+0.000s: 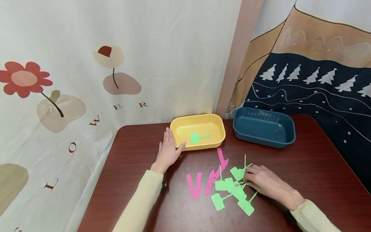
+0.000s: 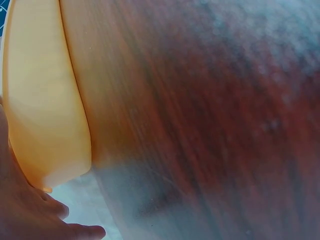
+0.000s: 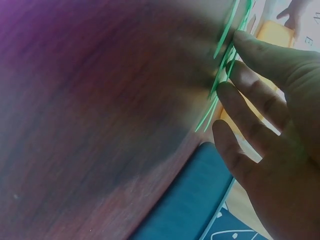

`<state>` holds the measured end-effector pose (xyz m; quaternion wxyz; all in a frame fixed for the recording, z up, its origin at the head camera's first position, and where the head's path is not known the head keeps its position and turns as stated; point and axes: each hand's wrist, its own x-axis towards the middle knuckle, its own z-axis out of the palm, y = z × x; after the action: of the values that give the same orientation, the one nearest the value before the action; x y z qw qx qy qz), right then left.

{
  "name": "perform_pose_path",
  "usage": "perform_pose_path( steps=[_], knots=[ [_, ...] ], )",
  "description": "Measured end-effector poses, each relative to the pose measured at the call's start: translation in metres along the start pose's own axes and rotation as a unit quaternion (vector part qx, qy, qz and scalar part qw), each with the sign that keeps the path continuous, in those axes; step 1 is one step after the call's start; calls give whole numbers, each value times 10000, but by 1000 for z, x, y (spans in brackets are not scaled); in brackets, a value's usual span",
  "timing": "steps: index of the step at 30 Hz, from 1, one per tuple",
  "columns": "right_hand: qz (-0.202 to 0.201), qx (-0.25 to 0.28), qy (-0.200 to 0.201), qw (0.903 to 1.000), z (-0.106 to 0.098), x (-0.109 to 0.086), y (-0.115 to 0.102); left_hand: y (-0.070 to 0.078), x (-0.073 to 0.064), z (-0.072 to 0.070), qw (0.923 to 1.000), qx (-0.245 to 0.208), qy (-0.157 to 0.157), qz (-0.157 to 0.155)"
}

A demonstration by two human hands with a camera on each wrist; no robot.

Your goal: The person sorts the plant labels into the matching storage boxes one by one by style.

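My left hand (image 1: 167,154) lies against the left end of the yellow tray (image 1: 175,130), fingers straight along its side and thumb at the front rim. In the left wrist view, the tray's wall (image 2: 45,95) stands beside that hand. Inside the tray is one green plant label (image 1: 195,138). My right hand (image 1: 268,182) reaches over the right side of a loose pile of green plant labels (image 1: 238,192). In the right wrist view, its fingertips are at the thin green stems (image 3: 220,75), with thumb and fingers spread apart.
Several pink pointed strips (image 1: 198,186) lie left of and behind the green pile. A dark blue tray (image 1: 263,141) stands at the back right of the brown table (image 1: 121,193). Printed curtains (image 1: 174,58) hang behind the table.
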<state>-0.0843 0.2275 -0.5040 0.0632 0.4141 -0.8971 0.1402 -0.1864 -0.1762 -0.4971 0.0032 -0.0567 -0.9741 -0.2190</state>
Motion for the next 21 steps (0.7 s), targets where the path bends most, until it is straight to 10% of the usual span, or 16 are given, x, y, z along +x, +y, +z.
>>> perform_pose_path(
  steps=[21],
  knots=[
    [65,482,221,9986,-8,-4,4,1,1,1,10000,-83,27,2]
  ],
)
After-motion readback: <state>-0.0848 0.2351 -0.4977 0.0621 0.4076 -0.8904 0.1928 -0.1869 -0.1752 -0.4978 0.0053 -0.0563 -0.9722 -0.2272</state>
